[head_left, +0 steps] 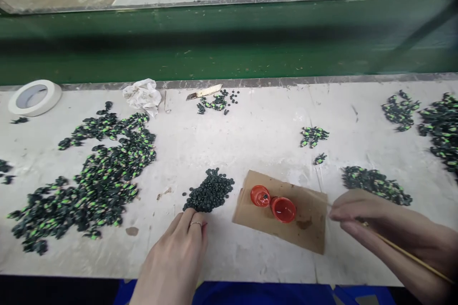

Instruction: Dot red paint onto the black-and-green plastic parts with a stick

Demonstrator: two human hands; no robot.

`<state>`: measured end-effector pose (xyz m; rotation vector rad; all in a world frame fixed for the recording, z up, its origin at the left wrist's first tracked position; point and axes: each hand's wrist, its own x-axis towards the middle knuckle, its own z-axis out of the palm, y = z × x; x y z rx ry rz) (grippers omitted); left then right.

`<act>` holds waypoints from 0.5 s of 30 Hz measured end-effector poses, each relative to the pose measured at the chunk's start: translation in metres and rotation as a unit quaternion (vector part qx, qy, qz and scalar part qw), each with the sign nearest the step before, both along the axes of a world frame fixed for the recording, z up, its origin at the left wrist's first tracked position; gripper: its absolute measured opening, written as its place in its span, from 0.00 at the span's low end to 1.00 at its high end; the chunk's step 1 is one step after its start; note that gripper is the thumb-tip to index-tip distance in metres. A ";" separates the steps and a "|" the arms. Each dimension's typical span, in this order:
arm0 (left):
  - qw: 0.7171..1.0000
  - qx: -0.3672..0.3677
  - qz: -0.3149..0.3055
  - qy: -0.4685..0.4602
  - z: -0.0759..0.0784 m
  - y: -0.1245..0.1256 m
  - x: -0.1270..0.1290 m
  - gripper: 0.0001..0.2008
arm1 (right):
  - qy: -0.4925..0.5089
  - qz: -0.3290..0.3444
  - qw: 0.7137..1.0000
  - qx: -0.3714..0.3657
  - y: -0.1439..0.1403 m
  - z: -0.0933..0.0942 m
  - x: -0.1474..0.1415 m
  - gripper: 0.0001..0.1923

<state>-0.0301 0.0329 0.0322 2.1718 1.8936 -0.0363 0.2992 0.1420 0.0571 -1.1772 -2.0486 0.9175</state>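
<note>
My left hand [178, 243], with a ring on one finger, is at the near edge of a pile of small black discs [211, 190]. Its fingers are curled together, and their tips are hidden against the pile. A thin wooden stick [408, 250] is pinched in my right hand [386, 228], which is slightly blurred; the stick's far end is too faint to make out. Between the hands lies a piece of brown cardboard [307, 238]. Two small red cups stand on it: one cup [284, 209] holds glossy liquid, the other cup [260, 196] has a dark bit in it.
Black-and-green small parts form a large heap [103, 176] at left and smaller heaps [375, 185] at right. Along the back lie a roll of white tape [53, 97], crumpled tissue [143, 95] and a blade-like tool [205, 92]. A green belt [229, 43] runs beyond the table edge.
</note>
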 end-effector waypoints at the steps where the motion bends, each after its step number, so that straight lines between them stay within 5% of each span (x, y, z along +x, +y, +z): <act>1: 1.000 -0.010 -0.008 0.005 0.000 0.000 -0.001 0.18 | 0.009 0.030 0.999 0.015 0.000 0.004 -0.003 0.03; 8: 0.991 0.078 -0.012 -0.110 -0.010 -0.002 0.000 0.14 | 0.032 0.041 0.998 0.026 -0.009 -0.008 -0.030 0.16; 15: 0.962 0.066 0.010 -0.264 -0.005 -0.002 0.047 0.05 | 0.041 0.065 0.996 0.052 -0.012 -0.034 -0.044 0.13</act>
